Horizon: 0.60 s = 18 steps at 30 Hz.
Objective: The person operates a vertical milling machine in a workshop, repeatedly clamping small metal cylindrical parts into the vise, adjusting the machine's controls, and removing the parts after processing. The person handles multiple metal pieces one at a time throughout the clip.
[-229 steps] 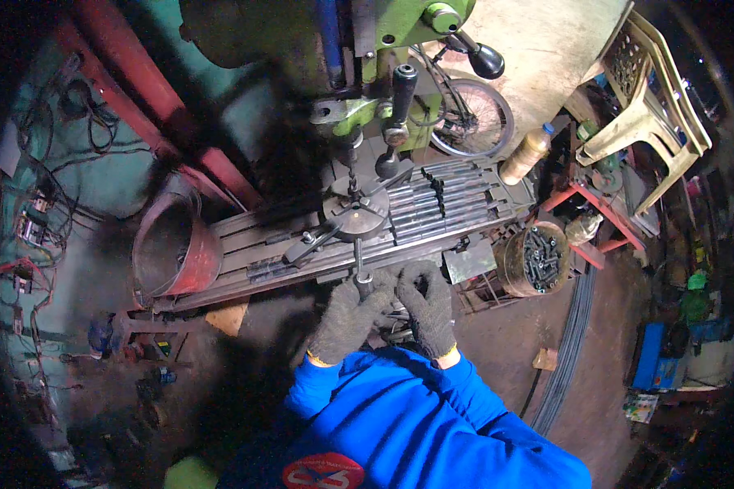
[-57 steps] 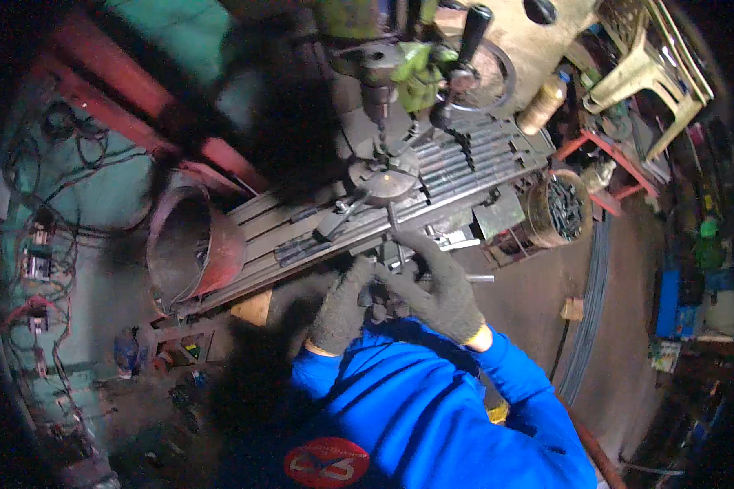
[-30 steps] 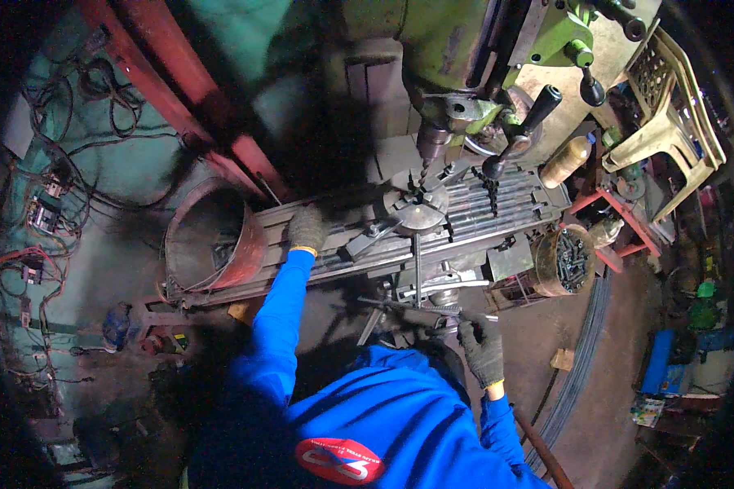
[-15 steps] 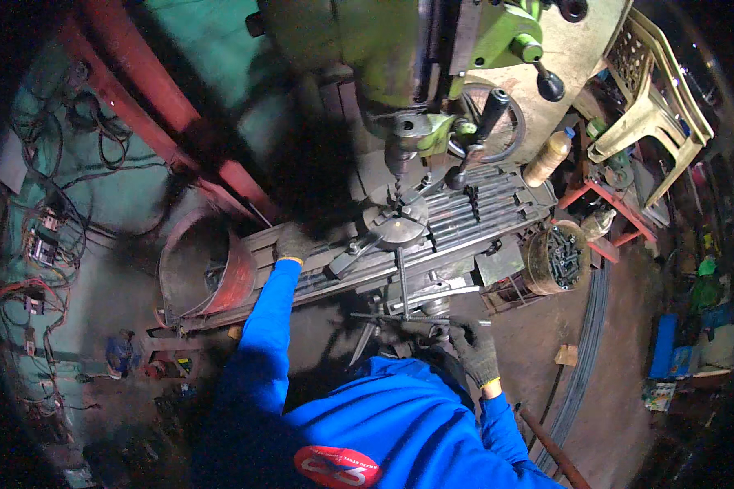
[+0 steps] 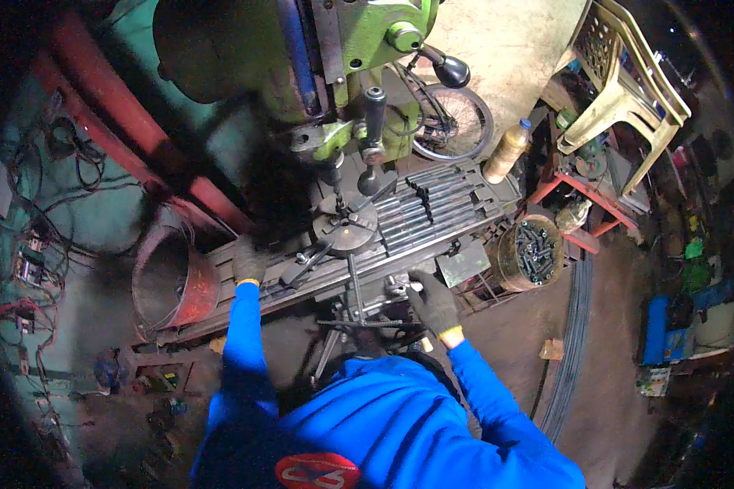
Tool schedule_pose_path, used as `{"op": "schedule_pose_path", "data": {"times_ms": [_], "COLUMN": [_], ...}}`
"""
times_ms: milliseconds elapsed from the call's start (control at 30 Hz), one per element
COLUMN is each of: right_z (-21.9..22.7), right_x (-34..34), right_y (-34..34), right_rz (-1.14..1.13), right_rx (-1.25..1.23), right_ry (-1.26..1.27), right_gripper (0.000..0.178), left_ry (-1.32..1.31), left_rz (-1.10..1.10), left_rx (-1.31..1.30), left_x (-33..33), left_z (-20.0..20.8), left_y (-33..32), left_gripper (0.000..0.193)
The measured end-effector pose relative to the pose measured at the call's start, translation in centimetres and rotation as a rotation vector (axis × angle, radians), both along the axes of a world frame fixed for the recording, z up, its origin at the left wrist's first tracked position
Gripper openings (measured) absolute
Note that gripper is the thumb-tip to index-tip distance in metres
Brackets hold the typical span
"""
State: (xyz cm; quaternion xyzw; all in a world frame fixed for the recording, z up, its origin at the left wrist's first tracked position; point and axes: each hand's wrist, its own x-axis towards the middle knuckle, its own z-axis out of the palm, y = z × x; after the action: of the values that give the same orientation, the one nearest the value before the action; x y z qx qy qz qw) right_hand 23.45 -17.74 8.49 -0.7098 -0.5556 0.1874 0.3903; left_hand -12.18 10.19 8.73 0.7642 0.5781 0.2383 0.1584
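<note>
My left hand point(image 5: 249, 259), in a dark glove, rests on the left part of the long slotted machine table point(image 5: 302, 287); shadow hides its fingers. My right hand point(image 5: 435, 303), gloved too, is closed at a small pale metal handle point(image 5: 416, 286) in front of the table. A green drill press point(image 5: 375, 41) rises beyond. Its drill bit point(image 5: 339, 194) points down at a round metal chuck point(image 5: 347, 233) on the table. Right of the chuck lie several steel bars point(image 5: 416, 231), with a dark drill bit point(image 5: 422, 200) across them.
A rusty red drum point(image 5: 192, 285) stands at the table's left end. A bucket of bolts point(image 5: 534, 254) and a bottle point(image 5: 507, 152) are at the right. Beyond them are a plastic chair point(image 5: 620, 110) and a bicycle wheel point(image 5: 457, 122). Long rods point(image 5: 575, 342) lie on the floor.
My right hand has moved up and forward from near my body to the metal handle by the table front. The view has shifted right; my left hand stays on the table.
</note>
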Motion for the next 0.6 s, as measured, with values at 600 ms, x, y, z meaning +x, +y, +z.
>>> {"op": "schedule_pose_path", "data": {"times_ms": [600], "right_z": [-2.8], "right_x": [6.8], "right_y": [13.5], "right_rz": [0.523], "right_rx": [-0.056], "right_ry": [-0.51], "right_gripper": [0.037], "left_ry": [-0.413], "left_rz": [0.39], "left_rx": [-0.098], "left_x": [4.8], "left_z": [-13.9], "left_y": [-29.8], "left_gripper": [0.023]}}
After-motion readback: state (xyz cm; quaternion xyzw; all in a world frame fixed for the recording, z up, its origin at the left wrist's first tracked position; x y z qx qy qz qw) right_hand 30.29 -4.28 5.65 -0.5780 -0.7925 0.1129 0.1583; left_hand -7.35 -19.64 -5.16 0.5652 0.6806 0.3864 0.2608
